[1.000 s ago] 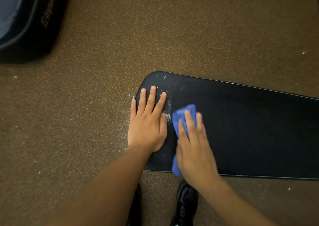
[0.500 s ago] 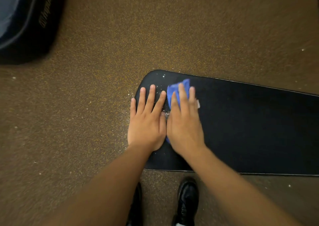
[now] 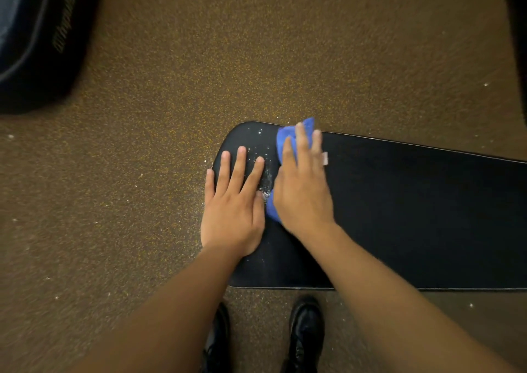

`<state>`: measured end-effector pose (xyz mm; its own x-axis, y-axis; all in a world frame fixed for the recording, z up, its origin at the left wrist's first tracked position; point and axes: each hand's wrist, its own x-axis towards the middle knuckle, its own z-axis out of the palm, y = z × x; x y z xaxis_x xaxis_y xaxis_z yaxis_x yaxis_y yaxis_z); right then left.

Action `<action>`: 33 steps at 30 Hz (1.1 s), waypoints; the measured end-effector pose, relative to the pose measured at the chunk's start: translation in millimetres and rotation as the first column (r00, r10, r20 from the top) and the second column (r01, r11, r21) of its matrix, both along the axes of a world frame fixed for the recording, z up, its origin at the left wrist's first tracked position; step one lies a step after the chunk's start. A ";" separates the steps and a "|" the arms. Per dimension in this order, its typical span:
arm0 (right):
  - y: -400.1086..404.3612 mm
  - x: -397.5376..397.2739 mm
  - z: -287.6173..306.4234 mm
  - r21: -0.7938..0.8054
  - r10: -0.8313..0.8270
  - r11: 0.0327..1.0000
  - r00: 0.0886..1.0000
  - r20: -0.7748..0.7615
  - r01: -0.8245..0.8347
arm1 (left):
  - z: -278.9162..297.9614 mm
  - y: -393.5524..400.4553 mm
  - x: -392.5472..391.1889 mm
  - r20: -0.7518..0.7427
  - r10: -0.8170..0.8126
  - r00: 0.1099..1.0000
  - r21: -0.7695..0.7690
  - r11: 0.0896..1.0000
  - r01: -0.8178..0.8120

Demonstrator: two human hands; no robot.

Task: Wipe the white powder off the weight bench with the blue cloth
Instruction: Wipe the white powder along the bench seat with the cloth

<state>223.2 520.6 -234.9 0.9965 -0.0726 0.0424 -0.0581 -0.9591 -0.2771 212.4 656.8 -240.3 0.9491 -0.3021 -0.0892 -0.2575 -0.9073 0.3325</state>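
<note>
2 hands on weight bench (image 3: pixel 399 216) | I saw left hand (image 3: pixel 232 210) spread flat | right hand (image 3: pixel 302 190) pressed soft blue cloth (image 3: pixel 285 140) flat | white powder (image 3: pixel 263 170) lay between them | I'd press cloth's middle.

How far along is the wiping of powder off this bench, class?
Done: the bench right of the hands looks clean. In hand: the right hand presses the blue cloth near the far edge, while the left hand rests flat. Left: white powder between the hands and specks near the bench's rounded end.
</note>
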 end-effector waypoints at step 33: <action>-2.8 -12.6 5.6 0.003 -0.079 0.997 0.997 -0.010 0.079 | -1.4 0.7 -0.4 0.008 0.018 1.000 -0.012 1.000 -0.018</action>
